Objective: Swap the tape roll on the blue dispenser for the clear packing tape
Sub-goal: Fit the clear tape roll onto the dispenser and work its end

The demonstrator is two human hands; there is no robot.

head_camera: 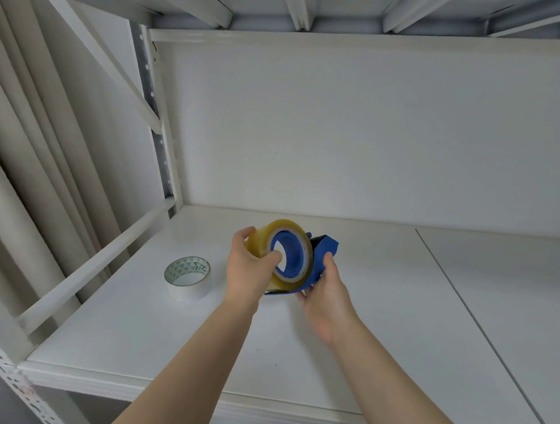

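Observation:
The clear, yellowish packing tape roll (282, 233) sits around the blue hub of the blue dispenser (321, 262), held up above the white shelf. My left hand (249, 268) grips the roll from the left, thumb hooked into the hub's opening. My right hand (324, 295) holds the dispenser's body from below and the right. A white tape roll (188, 276) with a green-patterned inner core lies flat on the shelf, left of my hands.
The white shelf board (396, 315) has a seam running diagonally on the right. A back panel, a left upright post (160, 140) with a side rail, and the shelf above enclose the space. Pale curtains hang at far left.

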